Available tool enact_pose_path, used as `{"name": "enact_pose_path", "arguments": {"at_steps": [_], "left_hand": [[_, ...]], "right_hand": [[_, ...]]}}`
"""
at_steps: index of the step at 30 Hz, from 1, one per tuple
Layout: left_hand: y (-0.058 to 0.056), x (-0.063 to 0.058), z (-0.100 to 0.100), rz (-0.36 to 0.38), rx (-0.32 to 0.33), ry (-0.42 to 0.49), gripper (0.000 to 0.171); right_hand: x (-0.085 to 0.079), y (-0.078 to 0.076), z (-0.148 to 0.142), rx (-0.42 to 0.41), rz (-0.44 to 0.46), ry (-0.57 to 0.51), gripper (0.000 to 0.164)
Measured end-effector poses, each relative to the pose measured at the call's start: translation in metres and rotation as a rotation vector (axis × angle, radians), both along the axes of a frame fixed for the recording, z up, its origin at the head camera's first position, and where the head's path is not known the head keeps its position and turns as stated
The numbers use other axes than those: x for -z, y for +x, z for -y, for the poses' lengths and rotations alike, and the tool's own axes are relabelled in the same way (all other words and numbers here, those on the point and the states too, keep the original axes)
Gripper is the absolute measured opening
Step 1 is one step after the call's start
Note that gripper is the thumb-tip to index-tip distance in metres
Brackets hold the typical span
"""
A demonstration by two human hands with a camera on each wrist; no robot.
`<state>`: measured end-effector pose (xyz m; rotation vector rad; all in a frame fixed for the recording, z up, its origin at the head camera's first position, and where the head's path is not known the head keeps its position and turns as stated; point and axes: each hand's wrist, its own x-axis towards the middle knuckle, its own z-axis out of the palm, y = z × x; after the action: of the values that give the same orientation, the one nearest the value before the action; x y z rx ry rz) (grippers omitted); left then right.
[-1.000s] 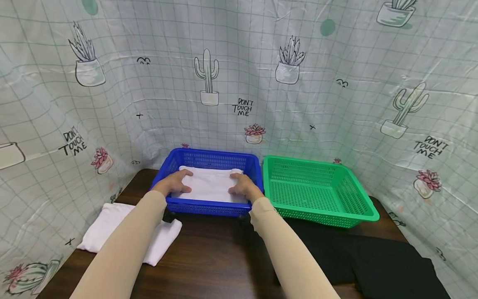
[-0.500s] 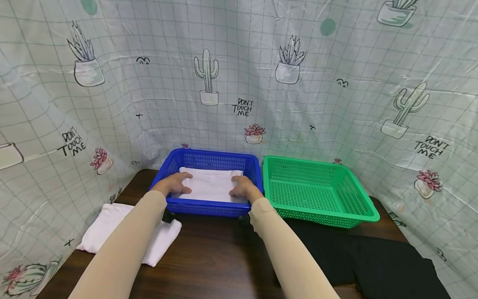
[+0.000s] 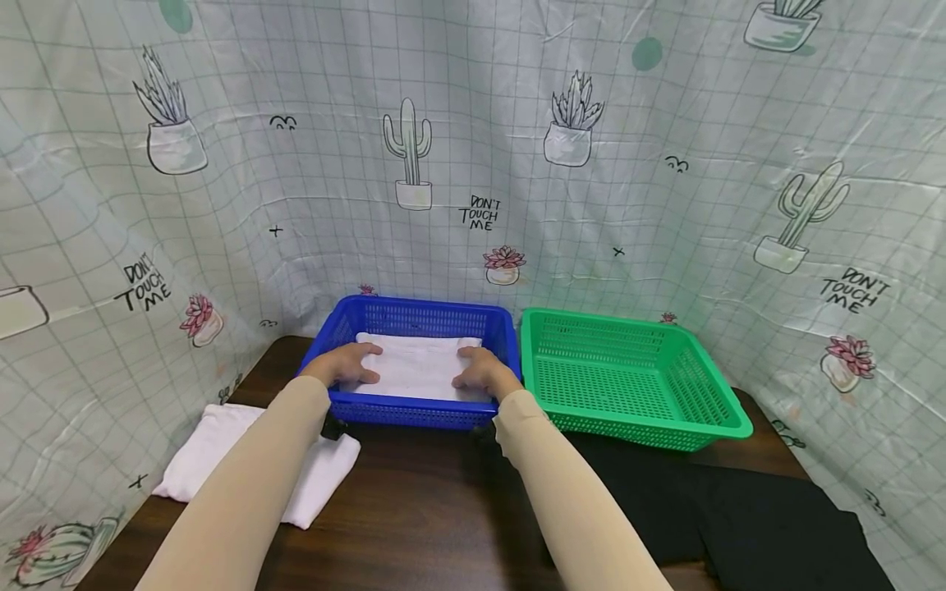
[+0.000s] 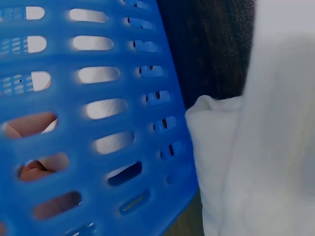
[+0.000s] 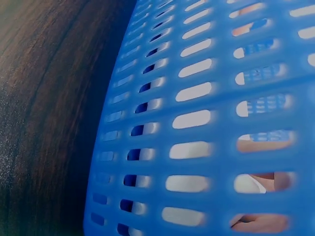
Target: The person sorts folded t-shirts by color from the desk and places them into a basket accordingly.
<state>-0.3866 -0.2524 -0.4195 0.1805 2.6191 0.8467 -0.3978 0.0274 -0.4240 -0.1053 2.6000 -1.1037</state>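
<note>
A folded white cloth (image 3: 414, 365) lies inside the blue basket (image 3: 414, 414). My left hand (image 3: 346, 364) reaches over the near rim and rests on the cloth's left side, thumb and forefinger spread apart. On the cloth's right side rests my right hand (image 3: 484, 369), its thumb and forefinger likewise spread. The other fingers are mostly hidden in the head view. Through slots in the basket's wall, parts of the cloth (image 4: 101, 109) and fingers (image 4: 32, 172) show in the left wrist view. Similar slots reveal white cloth (image 5: 189, 150) and bits of skin in the right wrist view.
A green basket (image 3: 636, 423) stands right of the blue one. Black folded fabric (image 3: 776, 517) lies at the front right of the dark wooden table (image 3: 414, 501). Another folded white cloth (image 3: 325, 476) lies at the left, partly behind my left sleeve. A patterned curtain (image 3: 458, 139) encloses the table.
The raised fold at the cloth's back right corner, by my right fingertips, has flattened. My right forefinger has shifted slightly. The left hand and both baskets stay in place.
</note>
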Motion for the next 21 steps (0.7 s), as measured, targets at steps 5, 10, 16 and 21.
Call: {"name": "enact_pose_path", "arguments": {"at_steps": [5,10,16,21], "left_hand": [[0.0,0.0,0.001,0.015,-0.006,0.029,0.063],[0.006,-0.005,0.002,0.041,0.003,0.056,0.065],[0.013,-0.017,0.0,0.058,0.019,0.108,0.069],[0.016,-0.024,-0.001,-0.007,0.04,0.0,0.066]], "right_hand": [[-0.001,-0.001,0.0,0.01,0.049,-0.029,0.075],[-0.004,0.0,-0.002,-0.041,0.075,-0.043,0.081],[-0.009,0.003,-0.005,-0.104,0.094,-0.038,0.084],[-0.018,0.011,-0.005,-0.121,0.035,0.006,0.079]]}}
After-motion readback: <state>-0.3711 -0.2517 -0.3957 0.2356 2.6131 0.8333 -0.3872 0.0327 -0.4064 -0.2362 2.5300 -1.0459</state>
